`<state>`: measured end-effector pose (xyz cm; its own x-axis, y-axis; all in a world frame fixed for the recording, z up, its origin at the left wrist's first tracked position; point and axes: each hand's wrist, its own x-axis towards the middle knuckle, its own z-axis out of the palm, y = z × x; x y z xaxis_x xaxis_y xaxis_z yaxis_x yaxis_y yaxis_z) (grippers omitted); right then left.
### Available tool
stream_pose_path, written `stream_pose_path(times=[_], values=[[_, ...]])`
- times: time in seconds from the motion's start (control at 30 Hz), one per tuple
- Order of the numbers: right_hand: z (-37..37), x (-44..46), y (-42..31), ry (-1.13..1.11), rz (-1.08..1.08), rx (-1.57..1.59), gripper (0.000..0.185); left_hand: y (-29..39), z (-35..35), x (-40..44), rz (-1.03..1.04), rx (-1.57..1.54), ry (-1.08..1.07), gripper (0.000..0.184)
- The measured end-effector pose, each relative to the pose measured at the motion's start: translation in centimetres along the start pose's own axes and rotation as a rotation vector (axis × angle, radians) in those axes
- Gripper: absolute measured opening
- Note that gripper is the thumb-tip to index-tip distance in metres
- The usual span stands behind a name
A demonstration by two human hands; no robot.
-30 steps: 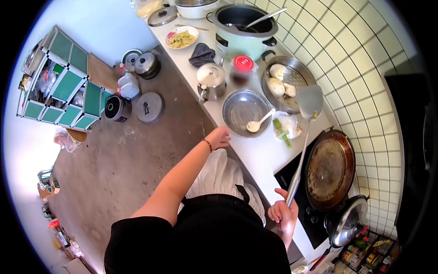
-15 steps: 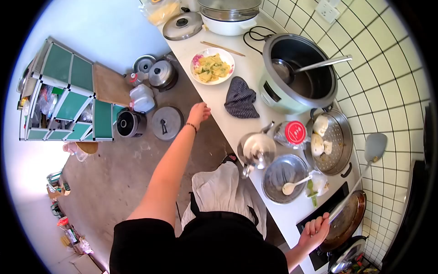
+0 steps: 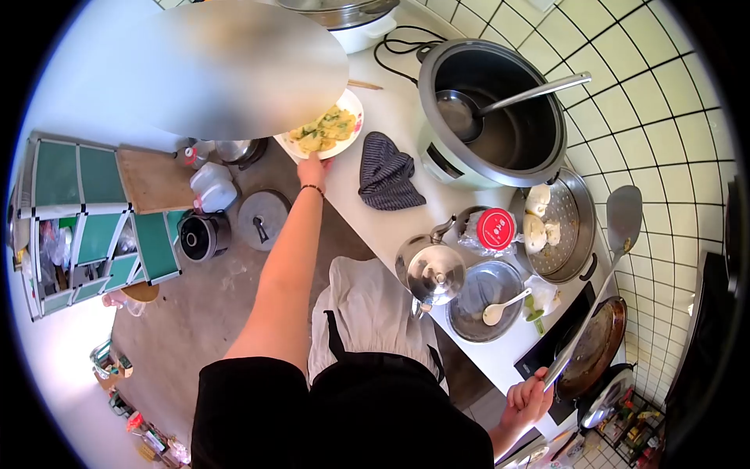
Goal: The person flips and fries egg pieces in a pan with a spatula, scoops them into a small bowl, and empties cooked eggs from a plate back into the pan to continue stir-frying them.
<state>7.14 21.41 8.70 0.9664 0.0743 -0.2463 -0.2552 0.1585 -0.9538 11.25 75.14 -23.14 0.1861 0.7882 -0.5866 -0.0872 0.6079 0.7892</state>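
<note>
My left hand [image 3: 314, 170] is closed on the near rim of a white plate [image 3: 353, 139] with a pink floral edge. Its fingers partly disappear at the rim. Cooked yellow food with green bits [image 3: 324, 129] lies on the plate. In my right hand [image 3: 529, 397] is the handle of a long metal spatula [image 3: 625, 219], held blade up over the counter's right side. Beside that hand, a dark frying pan [image 3: 598, 352] sits on the stove. A striped dark cloth [image 3: 391, 173] lies to the right of the plate.
A large cooker pot [image 3: 433, 156] holds a ladle [image 3: 531, 95]. Nearer stand a metal kettle [image 3: 433, 273], a red-lidded jar [image 3: 496, 229], a metal bowl with a white spoon [image 3: 484, 293] and a steamer tray with white buns [image 3: 570, 234]. A blurred oval hides the upper left.
My left hand has moved forward from beside the counter edge and taken hold of the plate's rim. My right hand still grips the spatula. The view has shifted slightly.
</note>
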Motion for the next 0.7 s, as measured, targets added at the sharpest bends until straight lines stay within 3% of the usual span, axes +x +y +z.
stream_pose_path(times=[0.13,0.23,0.4,0.53,0.67,0.7], values=[[-0.2,-0.4,-0.5,0.013,-0.033,-0.038,0.032,2.2,-3.5,-2.4,0.216,0.115,0.001,0.028],[-1.2,-0.6,-0.6,-0.013,-0.073,-0.055,0.034,7.8,-6.0,-8.0,0.459,0.265,-0.04,0.025],[-2.1,-0.5,-0.8,-0.102,-0.087,-0.064,0.041,16.8,-8.0,-17.0,0.621,0.418,-0.193,0.026],[-3.5,-1.3,-2.2,-0.147,-0.075,-0.026,0.045,19.8,-5.9,-25.0,0.482,0.319,-0.443,0.025],[-6.0,-2.7,-3.2,-0.347,-0.121,0.417,0.037,16.3,-3.2,-30.3,0.374,0.391,-0.654,0.024],[-6.9,-3.2,-3.4,-0.34,-0.124,0.37,0.036,15.5,-1.9,-32.7,0.347,0.431,-0.72,0.024]])
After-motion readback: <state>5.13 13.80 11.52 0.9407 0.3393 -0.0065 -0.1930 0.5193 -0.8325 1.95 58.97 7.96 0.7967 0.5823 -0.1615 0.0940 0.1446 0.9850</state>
